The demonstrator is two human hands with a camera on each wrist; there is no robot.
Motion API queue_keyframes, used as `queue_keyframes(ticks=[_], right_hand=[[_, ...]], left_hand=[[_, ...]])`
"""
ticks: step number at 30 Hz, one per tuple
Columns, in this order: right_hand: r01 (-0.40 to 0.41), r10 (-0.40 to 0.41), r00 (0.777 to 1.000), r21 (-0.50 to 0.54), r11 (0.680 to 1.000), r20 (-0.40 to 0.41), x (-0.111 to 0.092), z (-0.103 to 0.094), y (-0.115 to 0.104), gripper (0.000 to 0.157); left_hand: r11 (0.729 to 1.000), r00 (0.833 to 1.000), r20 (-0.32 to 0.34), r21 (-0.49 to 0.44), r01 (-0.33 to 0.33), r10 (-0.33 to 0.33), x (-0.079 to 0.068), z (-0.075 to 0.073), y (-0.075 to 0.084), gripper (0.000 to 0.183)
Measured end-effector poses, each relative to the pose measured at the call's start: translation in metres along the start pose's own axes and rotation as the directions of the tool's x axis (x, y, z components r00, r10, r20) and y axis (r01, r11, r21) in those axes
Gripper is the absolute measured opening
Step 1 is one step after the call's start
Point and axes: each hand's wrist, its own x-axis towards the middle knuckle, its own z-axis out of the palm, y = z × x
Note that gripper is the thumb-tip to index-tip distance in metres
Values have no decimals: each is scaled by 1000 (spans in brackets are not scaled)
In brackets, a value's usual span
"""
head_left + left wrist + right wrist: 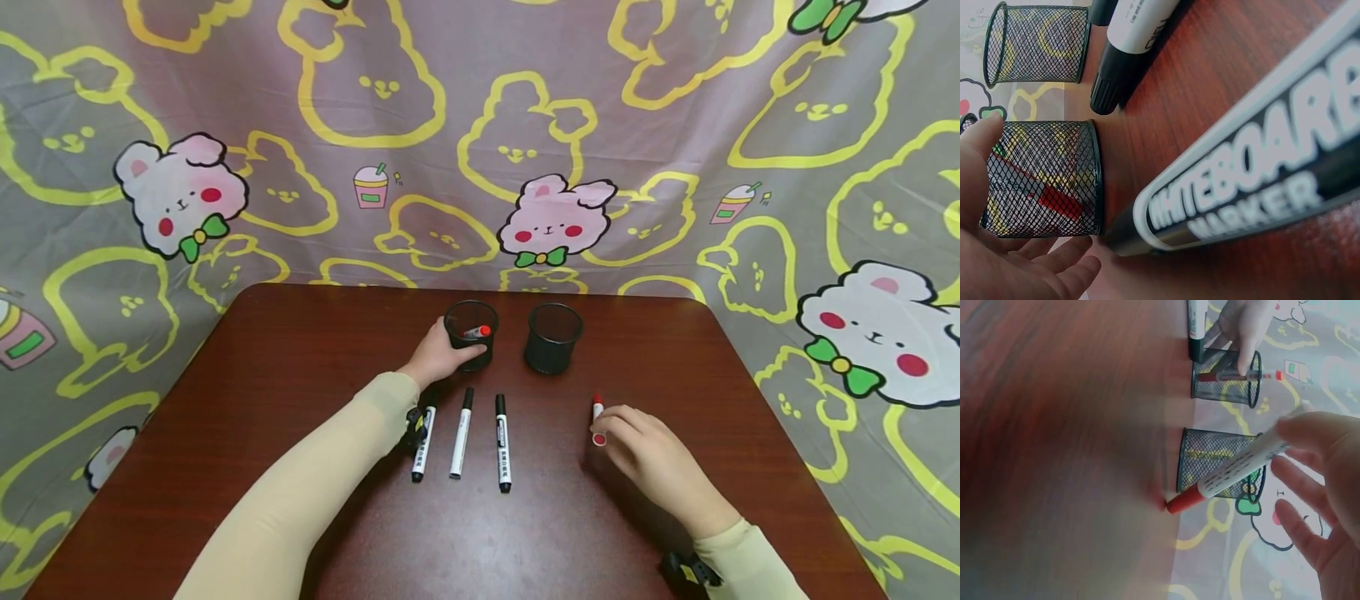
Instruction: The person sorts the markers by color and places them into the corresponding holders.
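My left hand [442, 354] holds the left black mesh pen cup [480, 357] by its side, thumb across the front. Inside that cup leans a red-capped marker [477, 332], visible through the mesh in the left wrist view. Between thumb and fingers, my right hand [652, 454] pinches another red whiteboard marker [1241, 465], its red cap tilted down near the tabletop. A second mesh pen cup [551, 346] stands upright to the right of the held one, with neither hand touching it.
Three black whiteboard markers lie on the brown table [360, 533]: a left one [423, 442] partly under the left wrist, a middle one [461, 433] and a right one [503, 446]. A curtain [450, 108] with cartoon rabbits hangs behind the table and at its sides.
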Motion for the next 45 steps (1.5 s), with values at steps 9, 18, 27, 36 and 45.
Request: queue_keyframes(ticks=[9, 18, 27, 36, 45], right_hand=[[-41, 45, 994, 38, 998, -98, 4, -5, -4, 33], [-14, 20, 983, 32, 999, -185, 7, -6, -5, 36], [-114, 117, 977, 27, 993, -176, 3, -9, -4, 25], [-150, 148, 966, 6, 989, -211, 2, -9, -1, 29], [-176, 175, 956, 17, 984, -237, 3, -9, -4, 47]], left_hand=[[1000, 1000, -10, 13, -13, 14, 1, 1, 1, 88], [1000, 1000, -7, 23, -19, 19, 2, 1, 1, 87], [999, 1000, -1, -7, -31, 31, 1, 0, 1, 86], [1000, 1000, 5, -3, -12, 13, 0, 1, 2, 90], [1000, 1000, 7, -11, 14, -14, 0, 0, 1, 93]])
